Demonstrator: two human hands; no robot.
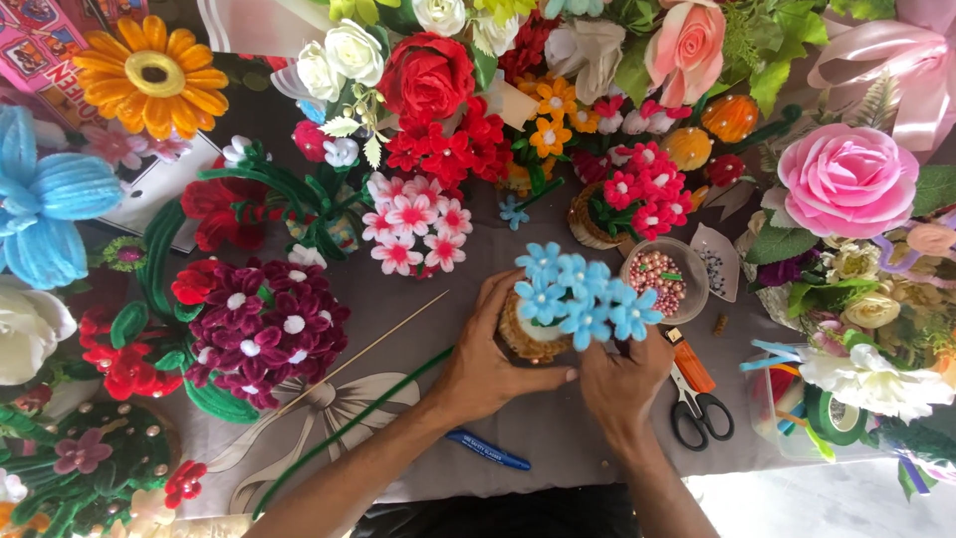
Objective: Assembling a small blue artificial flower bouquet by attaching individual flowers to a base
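A small woven basket [520, 341] filled with light blue pipe-cleaner flowers [581, 294] sits at the middle of the table. My left hand [485, 363] wraps around the basket's left and front side, thumb stretched under it. From the right, my right hand [624, 379] presses its fingers in beneath the blue flowers, against the basket.
Black-handled scissors [697, 406] and an orange cutter [689, 364] lie right of my right hand. A clear bowl of pink beads [657, 280] stands behind. A blue pen [488, 449], green pipe cleaner [349, 423] and thin wooden stick [363, 351] lie at left. Many handmade flower arrangements ring the table.
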